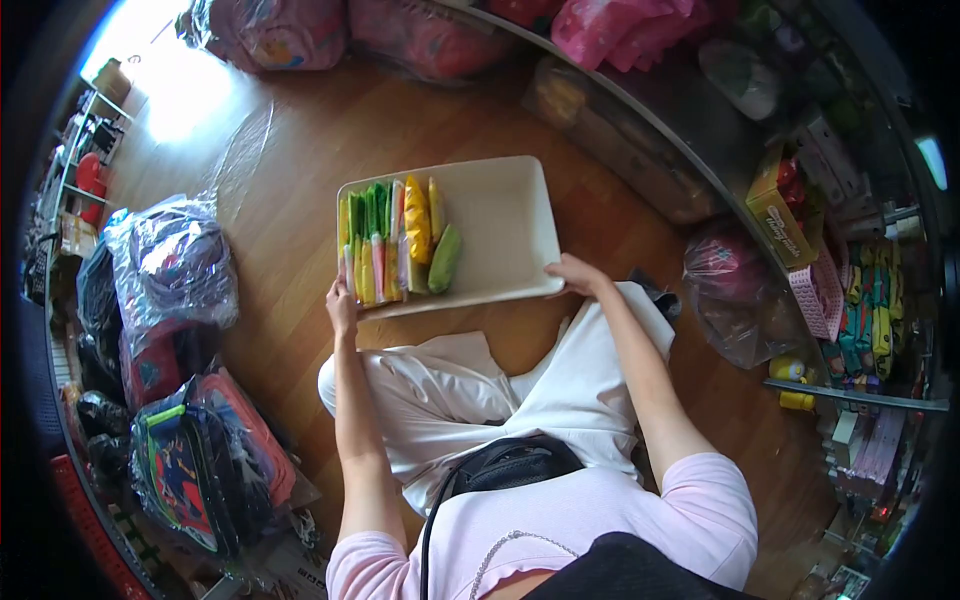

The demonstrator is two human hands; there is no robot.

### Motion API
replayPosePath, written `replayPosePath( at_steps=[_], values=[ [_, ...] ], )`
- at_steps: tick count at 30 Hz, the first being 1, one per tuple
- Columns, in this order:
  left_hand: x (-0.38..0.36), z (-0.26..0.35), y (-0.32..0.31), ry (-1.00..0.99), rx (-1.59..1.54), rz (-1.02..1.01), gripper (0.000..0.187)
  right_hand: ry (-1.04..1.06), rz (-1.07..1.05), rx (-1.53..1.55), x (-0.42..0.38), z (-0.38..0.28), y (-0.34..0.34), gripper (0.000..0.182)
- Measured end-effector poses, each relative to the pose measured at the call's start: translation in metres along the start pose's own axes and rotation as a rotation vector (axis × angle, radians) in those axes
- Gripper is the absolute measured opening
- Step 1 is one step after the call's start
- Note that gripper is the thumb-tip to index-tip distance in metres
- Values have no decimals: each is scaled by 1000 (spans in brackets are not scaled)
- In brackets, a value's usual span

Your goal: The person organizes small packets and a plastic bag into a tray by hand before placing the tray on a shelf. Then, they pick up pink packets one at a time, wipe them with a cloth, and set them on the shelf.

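Note:
A cream rectangular tray point(500, 240) is in front of my crossed legs, tilted slightly. My left hand point(341, 305) grips its near left corner, and my right hand point(578, 275) holds the near right corner with the fingers partly under the rim. Standing in a row along the tray's left side are several slim green, yellow and pink packets point(376, 240). A yellow pouch-like item point(417, 220) leans beside them. At the row's right end is a green cucumber-shaped item point(444, 260). The right part of the tray is bare.
Plastic-wrapped backpacks point(185, 460) and a clear-wrapped bag point(170, 255) stand on the wooden floor point(280, 250) to the left. A shelf edge point(660, 130) curves along the right, holding a yellow box point(780, 215) and a pink basket point(818, 295). Bagged items point(735, 290) sit below it.

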State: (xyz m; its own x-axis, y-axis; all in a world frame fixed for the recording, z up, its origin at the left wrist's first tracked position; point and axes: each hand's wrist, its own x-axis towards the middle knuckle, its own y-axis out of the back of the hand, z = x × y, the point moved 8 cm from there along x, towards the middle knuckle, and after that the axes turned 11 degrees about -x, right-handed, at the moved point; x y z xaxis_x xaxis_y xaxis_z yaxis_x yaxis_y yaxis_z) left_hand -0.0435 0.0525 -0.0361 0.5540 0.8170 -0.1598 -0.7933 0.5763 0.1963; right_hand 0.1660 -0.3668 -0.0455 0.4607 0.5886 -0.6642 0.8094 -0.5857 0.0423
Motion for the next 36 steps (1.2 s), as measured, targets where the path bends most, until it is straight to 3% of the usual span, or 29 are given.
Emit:
replayPosePath(
  at_steps=[9,14,15,18,20,23,27,29,33,36],
  values=[
    [3,25,-1,-2,-107,-229,39,154,221,-10,-106,22,-20,46],
    [-26,122,-13,-50,-34,-387,39,86,195,170,-219,3,-38,63],
    [-31,139,-17,-101,6,-414,39,199,148,274,-227,10,-38,70],
    [-41,165,-24,-132,40,-446,39,275,192,421,-255,24,-48,72],
    [-51,185,-35,-173,38,-497,40,359,125,719,-273,25,-61,76],
    [-69,209,-50,-130,51,-565,40,345,111,764,-285,51,-70,79],
    [-60,203,-67,-93,146,-682,42,318,235,517,-310,53,-81,75],
    [-53,191,-73,-123,174,-664,43,310,165,525,-308,57,-81,72],
    [-47,157,-69,-118,165,-553,43,333,280,542,-276,49,-55,63],
    [-30,114,-55,-160,120,-451,40,192,369,298,-228,57,-26,56]
  ],
)
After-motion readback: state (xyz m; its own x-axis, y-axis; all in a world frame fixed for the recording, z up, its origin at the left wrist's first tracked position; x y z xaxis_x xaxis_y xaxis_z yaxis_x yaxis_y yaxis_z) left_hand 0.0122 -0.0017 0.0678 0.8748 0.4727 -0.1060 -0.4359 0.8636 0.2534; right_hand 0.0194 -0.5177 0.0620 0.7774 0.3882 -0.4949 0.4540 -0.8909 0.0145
